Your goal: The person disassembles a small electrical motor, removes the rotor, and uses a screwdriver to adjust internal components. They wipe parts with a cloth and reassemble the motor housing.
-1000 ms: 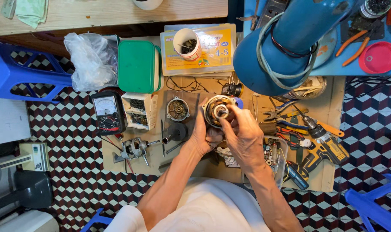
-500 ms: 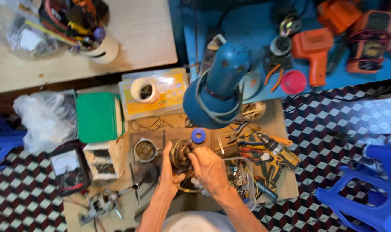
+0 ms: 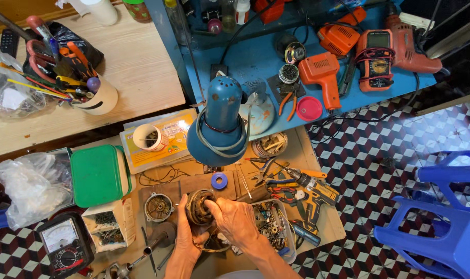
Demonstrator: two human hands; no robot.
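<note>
While the left hand cradles the motor, the right hand grips its top.

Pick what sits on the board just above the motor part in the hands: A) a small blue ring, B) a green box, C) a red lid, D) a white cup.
A: a small blue ring lies just above the round motor part, which the left hand and right hand grip from either side.
</note>
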